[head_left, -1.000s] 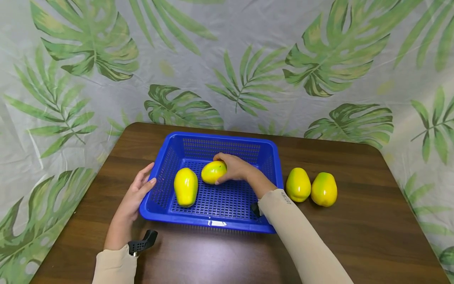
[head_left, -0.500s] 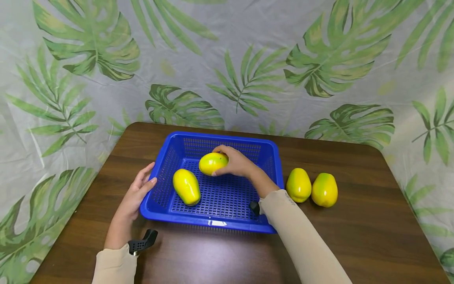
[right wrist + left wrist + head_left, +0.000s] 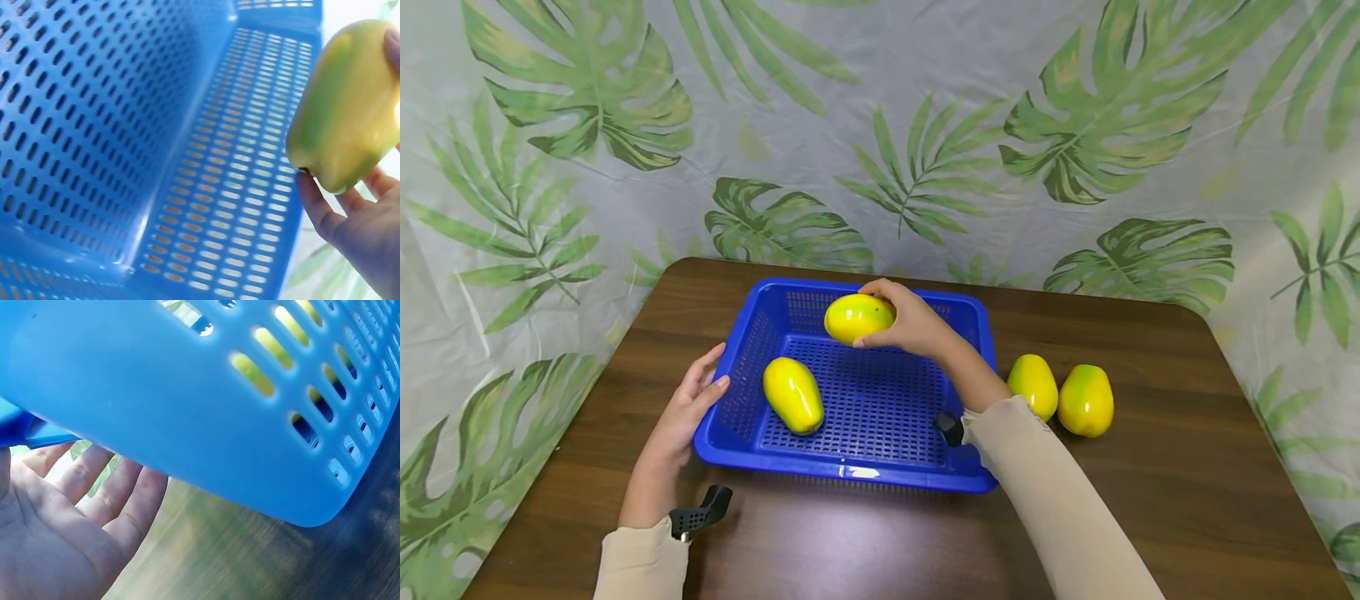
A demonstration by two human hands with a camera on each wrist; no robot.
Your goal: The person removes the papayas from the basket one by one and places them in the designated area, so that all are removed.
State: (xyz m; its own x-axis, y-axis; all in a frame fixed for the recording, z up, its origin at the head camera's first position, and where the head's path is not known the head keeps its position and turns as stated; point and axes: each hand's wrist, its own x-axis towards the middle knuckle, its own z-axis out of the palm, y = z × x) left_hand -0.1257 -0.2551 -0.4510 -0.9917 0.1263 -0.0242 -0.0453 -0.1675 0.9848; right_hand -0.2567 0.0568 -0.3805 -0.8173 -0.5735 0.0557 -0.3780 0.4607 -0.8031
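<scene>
My right hand (image 3: 913,323) grips a yellow-green papaya (image 3: 855,320), raised near the back wall of the blue plastic basket (image 3: 842,468). In the right wrist view, the held papaya (image 3: 347,106) has its fingers around one end and side. Another papaya (image 3: 793,396) lies tilted on the basket floor, towards the left. At the basket's left side, my left hand (image 3: 681,412) holds the rim, thumb near the top edge. The left wrist view shows that hand (image 3: 81,519) with fingers reaching up under the rim; its thumb is mostly out of frame.
Two more papayas, one partly behind the right sleeve (image 3: 1033,385) and one beside it (image 3: 1086,400), rest on the brown wooden table (image 3: 1172,467) right of the basket. A leaf-printed cloth (image 3: 925,125) hangs behind the table.
My right hand has lifted the papaya from the basket floor up towards the back rim. The other papaya has turned to a slant and stays inside. My left hand keeps its place.
</scene>
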